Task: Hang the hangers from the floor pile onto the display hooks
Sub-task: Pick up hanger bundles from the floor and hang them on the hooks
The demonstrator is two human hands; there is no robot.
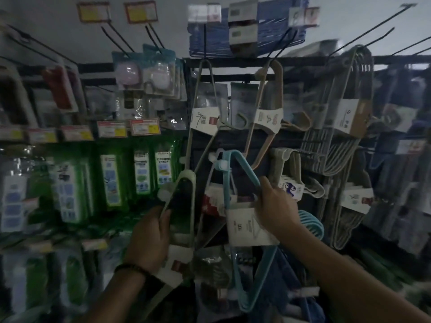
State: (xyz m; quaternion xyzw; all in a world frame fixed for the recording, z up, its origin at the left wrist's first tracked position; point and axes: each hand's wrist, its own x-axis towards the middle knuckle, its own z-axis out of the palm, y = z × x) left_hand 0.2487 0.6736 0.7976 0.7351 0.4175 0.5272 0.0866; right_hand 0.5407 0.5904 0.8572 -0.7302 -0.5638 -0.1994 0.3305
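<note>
My right hand [276,207] grips a bundle of teal-blue hangers [234,180] with a white paper label [249,227], held up against the dark display rack. My left hand [149,238] grips a bundle of pale green hangers [186,197] by one arm, just left of the blue bundle. Above them, beige hanger packs [270,113] and a grey-beige pack [203,108] hang from black display hooks [279,45]. More grey hangers [342,127] hang to the right. The floor pile is out of view.
Left shelves carry green packaged goods [112,180] and blister packs [144,73] with red-yellow price tags [144,127]. Long bare black hooks [373,29] stick out at the upper right. Blue wire hangers [210,40] hang at the top. The picture is dim and blurred.
</note>
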